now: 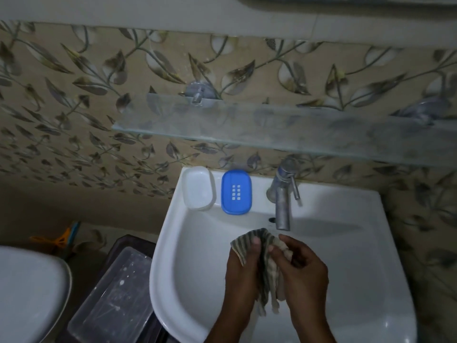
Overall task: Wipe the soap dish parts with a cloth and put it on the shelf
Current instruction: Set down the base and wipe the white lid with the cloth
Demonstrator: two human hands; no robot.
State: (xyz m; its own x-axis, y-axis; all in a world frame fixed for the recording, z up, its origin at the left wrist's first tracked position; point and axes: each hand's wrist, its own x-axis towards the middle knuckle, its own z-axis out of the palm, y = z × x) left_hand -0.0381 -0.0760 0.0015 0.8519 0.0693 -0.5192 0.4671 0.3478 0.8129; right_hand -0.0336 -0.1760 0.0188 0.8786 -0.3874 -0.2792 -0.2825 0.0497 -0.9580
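You see a white sink [346,243], a blue soap dish tray [236,192] with white slots beside a translucent white soap dish base [197,188], a grey-and-cream striped cloth [265,263], and beige wall tiles [74,95] patterned with grey leaves.

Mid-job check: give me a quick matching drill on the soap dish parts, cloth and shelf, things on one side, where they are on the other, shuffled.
Things:
1. blue drain tray
2. clear dish base
3. striped cloth
4. glass shelf

Places:
A. on the wall above the tap
B. held in both hands over the basin
C. at the sink's back left corner
D. on the sink ledge, between the clear part and the tap

Pairs: 1-D, 2-C, 3-B, 4-A
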